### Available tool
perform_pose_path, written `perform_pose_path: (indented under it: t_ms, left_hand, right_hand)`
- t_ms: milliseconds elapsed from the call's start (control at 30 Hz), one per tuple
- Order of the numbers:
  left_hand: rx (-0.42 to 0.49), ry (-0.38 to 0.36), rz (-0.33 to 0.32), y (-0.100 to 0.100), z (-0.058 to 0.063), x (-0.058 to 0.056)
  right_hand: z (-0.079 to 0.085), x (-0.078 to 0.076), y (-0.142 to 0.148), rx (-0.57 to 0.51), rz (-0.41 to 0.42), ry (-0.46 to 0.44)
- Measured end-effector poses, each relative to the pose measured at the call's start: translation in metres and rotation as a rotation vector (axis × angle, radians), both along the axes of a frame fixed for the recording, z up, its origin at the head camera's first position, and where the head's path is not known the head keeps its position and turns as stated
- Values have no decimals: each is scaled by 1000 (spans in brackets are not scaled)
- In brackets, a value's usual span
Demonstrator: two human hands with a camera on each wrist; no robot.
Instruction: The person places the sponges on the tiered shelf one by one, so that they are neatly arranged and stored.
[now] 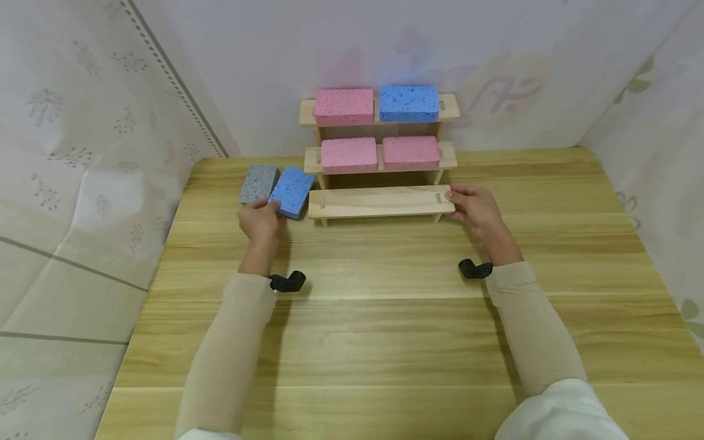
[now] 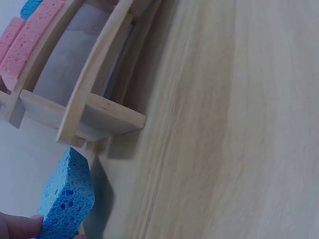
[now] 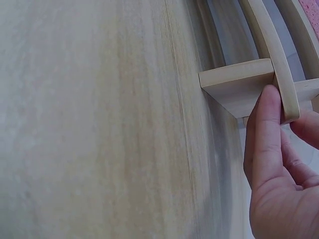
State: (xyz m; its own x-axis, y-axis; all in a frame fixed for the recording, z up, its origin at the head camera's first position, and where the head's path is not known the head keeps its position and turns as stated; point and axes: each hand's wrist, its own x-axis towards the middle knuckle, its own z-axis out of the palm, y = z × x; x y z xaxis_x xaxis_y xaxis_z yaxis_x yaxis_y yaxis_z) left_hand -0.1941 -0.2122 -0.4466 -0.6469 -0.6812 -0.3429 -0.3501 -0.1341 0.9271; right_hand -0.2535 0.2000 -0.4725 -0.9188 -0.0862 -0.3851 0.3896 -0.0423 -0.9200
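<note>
My left hand (image 1: 260,221) pinches the near left corner of a blue sponge (image 1: 293,190), which is held tilted above the table just left of the rack. In the left wrist view the blue sponge (image 2: 67,199) sits between thumb and fingers. My right hand (image 1: 474,208) grips the right end of the lowest shelf (image 1: 382,201) of a three-step wooden rack; in the right wrist view the thumb and fingers (image 3: 268,134) pinch that shelf end from both sides. Two pink sponges (image 1: 349,154) (image 1: 410,152) lie on the middle shelf. The lowest shelf bears nothing.
A grey sponge (image 1: 260,183) lies on the table beside the blue one. On the top shelf are a pink sponge (image 1: 344,106) and a blue sponge (image 1: 409,103). A patterned wall (image 1: 264,67) stands close behind the rack. The wooden table (image 1: 374,342) stretches in front.
</note>
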Motion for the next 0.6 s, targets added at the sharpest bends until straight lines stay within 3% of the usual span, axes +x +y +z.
perform_pose_path:
  t_ms: [233,600]
  left_hand:
    - [68,72,43,-8,11,5]
    - [142,107,10,-23,34,13]
  right_hand:
    - [-1,0,0,-19,3,3]
    - [-2,-1,0,-37,0,9]
